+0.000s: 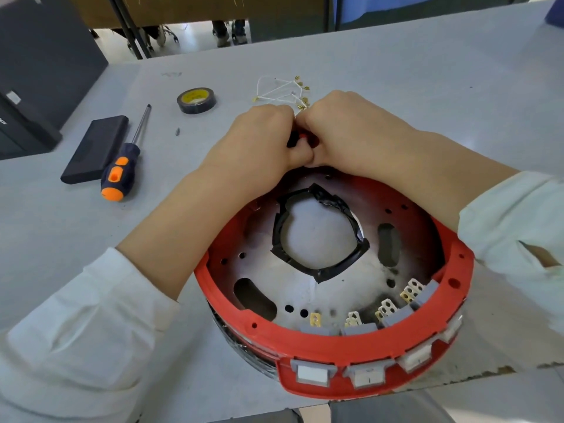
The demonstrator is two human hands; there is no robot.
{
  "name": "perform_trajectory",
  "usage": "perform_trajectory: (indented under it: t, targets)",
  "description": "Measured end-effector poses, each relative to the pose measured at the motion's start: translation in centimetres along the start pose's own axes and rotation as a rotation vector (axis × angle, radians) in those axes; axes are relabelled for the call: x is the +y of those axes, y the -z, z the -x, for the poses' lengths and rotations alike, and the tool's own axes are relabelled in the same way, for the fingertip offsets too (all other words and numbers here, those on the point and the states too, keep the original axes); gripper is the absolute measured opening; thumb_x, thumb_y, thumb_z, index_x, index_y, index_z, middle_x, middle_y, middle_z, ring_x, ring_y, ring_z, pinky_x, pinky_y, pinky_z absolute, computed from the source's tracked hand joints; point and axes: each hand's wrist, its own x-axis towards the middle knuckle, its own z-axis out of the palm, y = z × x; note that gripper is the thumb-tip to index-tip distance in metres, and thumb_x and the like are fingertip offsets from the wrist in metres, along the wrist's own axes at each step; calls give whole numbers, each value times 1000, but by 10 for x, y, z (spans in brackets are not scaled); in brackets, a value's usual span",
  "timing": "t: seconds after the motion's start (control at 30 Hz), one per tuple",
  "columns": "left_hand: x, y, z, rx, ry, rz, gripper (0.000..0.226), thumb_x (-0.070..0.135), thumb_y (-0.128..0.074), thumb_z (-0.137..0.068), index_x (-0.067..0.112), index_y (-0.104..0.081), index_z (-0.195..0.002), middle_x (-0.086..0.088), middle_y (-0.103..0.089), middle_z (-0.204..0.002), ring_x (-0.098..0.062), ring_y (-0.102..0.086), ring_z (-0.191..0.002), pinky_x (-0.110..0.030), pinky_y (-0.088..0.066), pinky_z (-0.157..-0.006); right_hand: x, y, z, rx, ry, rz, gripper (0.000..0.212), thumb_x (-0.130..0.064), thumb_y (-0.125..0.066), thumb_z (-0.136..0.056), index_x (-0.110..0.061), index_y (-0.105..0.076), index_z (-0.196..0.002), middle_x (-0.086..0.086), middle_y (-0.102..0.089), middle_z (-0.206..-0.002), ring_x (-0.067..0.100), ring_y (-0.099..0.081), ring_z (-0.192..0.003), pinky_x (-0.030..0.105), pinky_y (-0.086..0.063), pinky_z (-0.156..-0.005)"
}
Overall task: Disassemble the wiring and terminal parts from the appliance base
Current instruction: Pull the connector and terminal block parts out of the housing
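A round red appliance base (360,346) lies on the grey table, with a metal plate (329,285) inside and black tape round its centre hole. Several grey switch blocks with brass terminals (387,309) line its near rim. My left hand (259,138) and my right hand (345,129) are side by side at the base's far rim, fingers curled round a small black and red part (297,137) that they mostly hide. Behind the hands lies a bundle of white wires with brass terminals (283,91).
A screwdriver with an orange and dark blue handle (125,166) lies left of the base, beside a flat black block (94,149). A roll of black tape (196,100) and a small dark screw (177,131) sit farther back. A dark case (39,71) stands at far left.
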Motion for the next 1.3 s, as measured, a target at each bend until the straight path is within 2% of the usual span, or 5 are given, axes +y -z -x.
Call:
perform_trajectory:
  t: [0.23, 0.8, 0.93, 1.07, 1.3]
  targets:
    - [-1, -1, -1, 2, -31, 32, 26, 30, -51, -86, 3, -53, -88, -9, -52, -85, -30, -50, -81, -36, -35, -67, 0, -2, -3, -15, -51, 5, 38, -15, -63, -75, -20, -31, -55, -2, -36, -54, 9, -34, -49, 27, -19, -44]
    - [-4, -1, -1, 17, -54, 125, 19, 27, -53, -84, 8, -50, -84, -1, -49, -78, -24, -48, -77, -30, -31, -64, 0, -3, -3, 18, -53, -20, 40, -19, -64, -73, -24, -29, -54, -8, -33, -54, 9, -34, -49, 25, -20, -44]
    - [-6, -2, 2, 25, -1, 171, 19, 32, -55, -83, 13, -52, -84, 2, -54, -78, -21, -51, -78, -29, -32, -62, 1, -7, -4, 7, -60, 10, 15, -23, -59, -72, -24, -44, -72, 0, -48, -68, 26, -47, -63, 31, -31, -50]
    - [-6, 2, 6, 52, 98, 280, 24, 37, -64, -74, 19, -53, -84, 14, -53, -74, -12, -52, -76, -21, -34, -57, -2, -7, -5, 11, -54, -6, 28, -26, -61, -74, -23, -36, -86, -5, -46, -83, 23, -46, -73, 32, -33, -59]
    - [-2, 7, 9, 101, 144, 268, 28, 29, -66, -73, 2, -65, -80, -11, -66, -74, -23, -58, -71, -32, -42, -63, -2, -11, -3, 71, 54, 219, 30, -26, -59, -86, -9, -48, -107, 10, -60, -105, 33, -53, -80, 33, -26, -60]
